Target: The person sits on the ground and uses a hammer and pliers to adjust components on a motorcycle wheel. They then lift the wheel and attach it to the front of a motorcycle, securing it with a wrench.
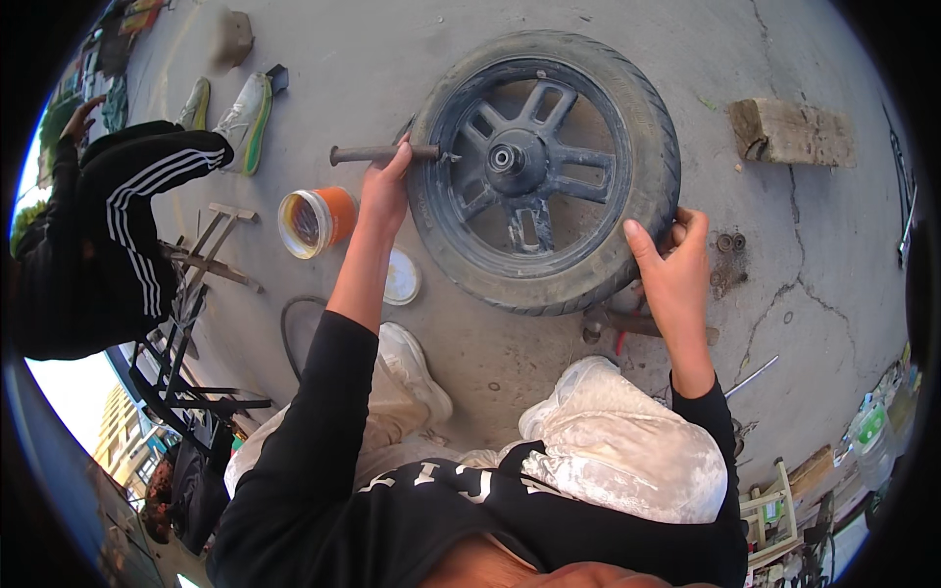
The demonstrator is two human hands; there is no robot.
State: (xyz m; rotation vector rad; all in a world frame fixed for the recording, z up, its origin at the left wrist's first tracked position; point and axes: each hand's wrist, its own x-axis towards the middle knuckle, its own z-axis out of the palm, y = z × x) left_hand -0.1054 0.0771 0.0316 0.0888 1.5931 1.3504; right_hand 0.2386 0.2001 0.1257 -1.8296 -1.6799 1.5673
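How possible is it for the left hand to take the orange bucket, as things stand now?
Probably not directly: the left hand seems occupied with a metal bar, though the orange bucket is close by.

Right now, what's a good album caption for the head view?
Left hand holds a rod; right hand grips a spoked wheel.
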